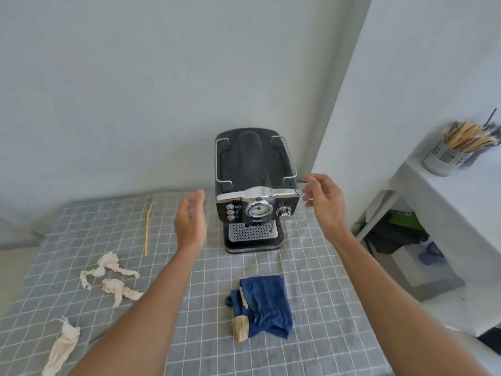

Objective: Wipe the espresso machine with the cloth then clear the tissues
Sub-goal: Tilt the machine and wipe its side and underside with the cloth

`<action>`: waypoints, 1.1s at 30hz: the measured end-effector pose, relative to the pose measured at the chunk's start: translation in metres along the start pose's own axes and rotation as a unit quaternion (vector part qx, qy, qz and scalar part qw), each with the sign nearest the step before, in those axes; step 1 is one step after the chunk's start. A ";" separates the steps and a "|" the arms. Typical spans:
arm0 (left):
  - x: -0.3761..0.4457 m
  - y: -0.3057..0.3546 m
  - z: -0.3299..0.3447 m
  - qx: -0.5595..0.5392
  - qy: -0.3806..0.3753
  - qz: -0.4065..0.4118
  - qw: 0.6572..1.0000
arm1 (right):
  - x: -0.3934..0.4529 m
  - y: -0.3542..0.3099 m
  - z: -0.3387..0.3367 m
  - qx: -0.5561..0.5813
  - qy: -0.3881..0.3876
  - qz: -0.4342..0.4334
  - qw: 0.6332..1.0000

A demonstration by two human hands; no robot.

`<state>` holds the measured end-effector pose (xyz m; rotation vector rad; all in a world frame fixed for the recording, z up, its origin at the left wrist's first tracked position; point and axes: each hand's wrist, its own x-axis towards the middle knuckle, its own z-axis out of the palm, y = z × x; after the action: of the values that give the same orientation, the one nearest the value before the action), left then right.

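Observation:
A black and chrome espresso machine (253, 191) stands at the back of the table against the wall. My left hand (191, 218) hovers just left of it, fingers straight, holding nothing. My right hand (324, 200) hovers at its right side, fingers loosely bent, empty. A crumpled blue cloth (267, 305) lies in front of the machine, with a small straw brush (240, 328) lying partly on its left edge. Crumpled off-white tissues lie at the left: one twisted tissue (108, 265), another tissue (120, 290) just below it, and a third tissue (63, 346) near the front left edge.
A grey checked tablecloth (320, 308) covers the table. A thin yellow stick (147, 229) lies at the back left. To the right stands a white shelf unit (444, 202) with a metal holder of utensils (450, 153). A white wall corner (347, 126) juts out beside the machine.

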<state>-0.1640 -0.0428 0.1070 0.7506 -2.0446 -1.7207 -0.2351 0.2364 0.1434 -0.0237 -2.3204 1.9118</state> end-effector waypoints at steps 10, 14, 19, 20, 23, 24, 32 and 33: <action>0.072 0.080 0.022 0.104 -0.095 0.058 0.988 | 0.070 -0.057 0.031 -0.203 -0.053 -0.076 0.975; 0.091 0.082 0.036 0.147 -0.103 0.029 0.983 | 0.093 -0.057 0.036 -0.221 -0.070 -0.010 0.973; 0.095 0.080 0.045 0.150 -0.102 0.015 0.983 | 0.107 -0.051 0.041 -0.184 -0.078 0.049 0.978; 0.094 0.079 0.045 0.148 -0.103 0.014 0.984 | 0.108 -0.049 0.041 -0.190 -0.076 0.050 0.977; 0.092 0.075 0.046 0.125 -0.094 0.013 0.988 | 0.109 -0.046 0.042 -0.187 -0.074 0.056 0.978; 0.089 0.073 0.048 0.112 -0.091 0.010 0.990 | 0.110 -0.046 0.043 -0.176 -0.074 0.062 0.980; 0.085 0.073 0.057 0.014 -0.056 -0.046 0.997 | 0.102 -0.049 0.045 -0.183 -0.059 0.050 0.980; 0.086 0.075 0.057 0.016 -0.058 -0.049 0.997 | 0.100 -0.050 0.045 -0.180 -0.059 0.050 0.981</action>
<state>-0.2779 -0.0416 0.1639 0.7920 -2.1499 -1.8275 -0.3359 0.1923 0.1934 -0.0673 -2.7641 1.5424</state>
